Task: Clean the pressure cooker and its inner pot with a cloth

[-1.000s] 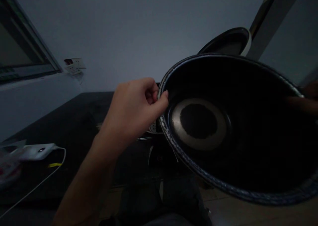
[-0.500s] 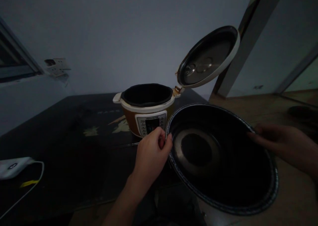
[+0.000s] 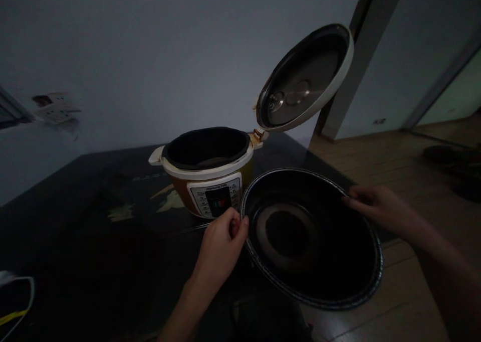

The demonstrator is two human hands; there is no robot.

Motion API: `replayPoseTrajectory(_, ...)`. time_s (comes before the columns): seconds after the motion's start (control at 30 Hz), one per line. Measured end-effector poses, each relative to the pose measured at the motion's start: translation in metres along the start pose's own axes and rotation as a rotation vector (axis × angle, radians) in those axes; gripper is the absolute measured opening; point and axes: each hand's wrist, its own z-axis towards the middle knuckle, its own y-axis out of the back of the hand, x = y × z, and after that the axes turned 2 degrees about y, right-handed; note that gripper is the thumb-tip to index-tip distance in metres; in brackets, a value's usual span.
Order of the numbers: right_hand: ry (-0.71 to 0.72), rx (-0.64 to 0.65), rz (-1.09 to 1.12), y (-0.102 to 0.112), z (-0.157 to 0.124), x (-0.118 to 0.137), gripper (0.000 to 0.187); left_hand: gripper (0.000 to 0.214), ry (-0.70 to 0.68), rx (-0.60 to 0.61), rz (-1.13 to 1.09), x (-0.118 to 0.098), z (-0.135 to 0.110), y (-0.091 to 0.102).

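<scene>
I hold a large dark round pot (image 3: 319, 262) tilted toward me, its inside showing a pale ring round a dark middle. My left hand (image 3: 221, 246) pinches the pot's left rim with thumb and fingers closed. My right hand (image 3: 376, 206) grips the far right rim. Just behind the pot's left rim an electric cooker (image 3: 206, 174) stands on the dark table (image 3: 93, 231), its white rim and control panel facing me. Its hinged lid (image 3: 304, 78) is raised wide to the right and its cavity looks dark.
A white cable with a yellow tag (image 3: 15, 302) lies at the table's front left corner. A wall socket plate (image 3: 52, 109) is on the left wall. Wooden floor (image 3: 394, 156) stretches to the right, with dark objects (image 3: 454, 166) lying on it far right.
The pot has moved down and away from my face, so the cooker and its open lid came into view. Both hands kept their grip on the rim. The view swung right.
</scene>
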Motion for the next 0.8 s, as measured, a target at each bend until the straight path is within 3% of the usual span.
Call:
replayPoseTrajectory(0.1,-0.02,0.07,0.047,-0.002,0.003,0.002,0.046,0.028,0.014,0.009,-0.019,0.004,0.003,-0.001)
replayPoseTrajectory(0.8,0.002,0.11,0.107,-0.019,0.02,-0.02,0.056,0.031,0.054,0.04,-0.033,0.016,0.015,-0.007)
